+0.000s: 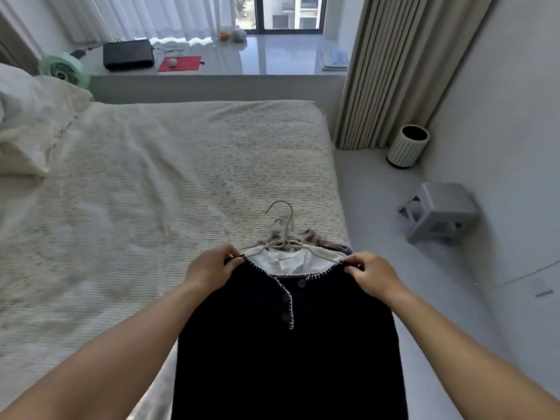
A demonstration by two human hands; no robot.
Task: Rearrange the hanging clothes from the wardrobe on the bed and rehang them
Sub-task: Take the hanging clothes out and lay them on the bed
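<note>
The person stands at the near right corner of the bed, both bare arms stretched forward over it. The left hand pinches the left shoulder of a dark navy cardigan, fingers curled round the white-stitched edge of the neckline. The right hand has the same closed grip on the right shoulder, thumb and fingers folded over the knit. The cardigan is held spread between the two hands, its buttoned front facing up, and its body hangs down past the near edge of the bed toward the bottom of the view.

Under the cardigan's neckline a white garment shows, and beyond it lies a small bundle of other clothes in pinkish and grey tones, close to the right edge of the bed. Several white hangers are stacked there, their hooks pointing toward the far edge of the bed. Whether the cardigan sits on one of the hangers cannot be told.

Pillows lie at the left edge of the bed. Past the far edge runs a glossy window ledge with a green fan, a black laptop and a red mat. On the floor to the right stand a ribbed white bin and a grey stool.
</note>
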